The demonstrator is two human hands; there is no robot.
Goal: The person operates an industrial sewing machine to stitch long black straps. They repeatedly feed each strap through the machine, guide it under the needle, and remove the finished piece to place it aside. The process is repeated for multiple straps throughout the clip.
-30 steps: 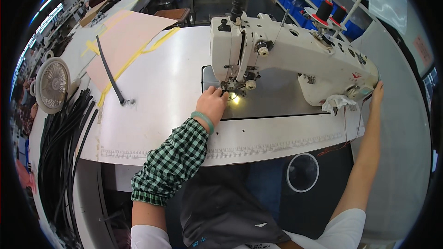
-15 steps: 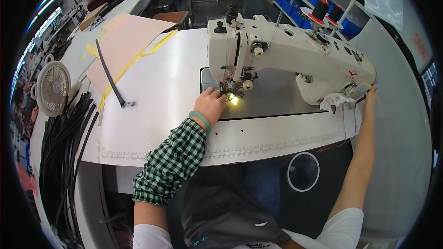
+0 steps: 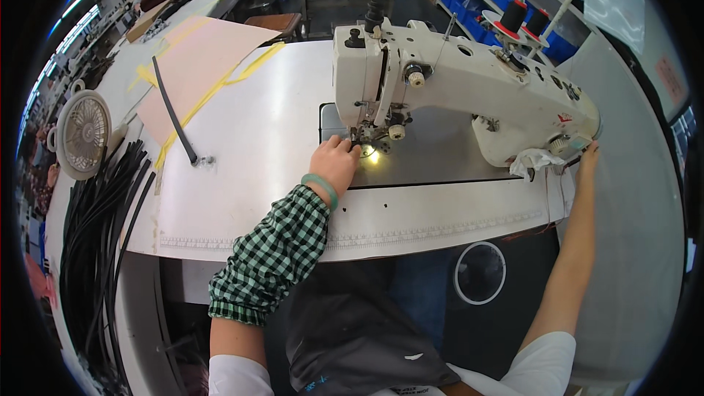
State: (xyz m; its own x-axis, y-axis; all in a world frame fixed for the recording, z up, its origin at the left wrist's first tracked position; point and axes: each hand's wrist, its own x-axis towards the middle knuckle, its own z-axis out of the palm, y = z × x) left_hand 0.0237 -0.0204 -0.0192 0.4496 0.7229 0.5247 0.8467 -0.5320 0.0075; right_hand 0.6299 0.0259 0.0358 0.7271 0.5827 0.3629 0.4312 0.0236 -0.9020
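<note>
1. Surface: white, spreads under everything we list; a ruler scale runs along its front edge.
2. Sewing machine: pale, upright on the surface, arm reaching from right to left; both hands are at it, one by each end.
3. Bunch of black strips: loose, hanging over the surface's left side, well apart from both hands; we can't tell whether these are worked or waiting.
4. Pink sheet: flat, far left, yellow tape along its edges.
5. White basket: tilted, just above the bunch.
6. Single black strip: lies partly across the pink sheet, apart from the bunch; nobody touches it.
7. Left hand: fingers bent down right beside the needle area; we can't make out whether they pinch anything.
8. Right hand: up against the machine's right end; grip hidden, so we can't say if it is closed on a part.
9. Lit spot: at the needle, just right of the left fingertips; we judge work is under way here, but stitches done or left don't show; we see no clearly finished piece.
</note>
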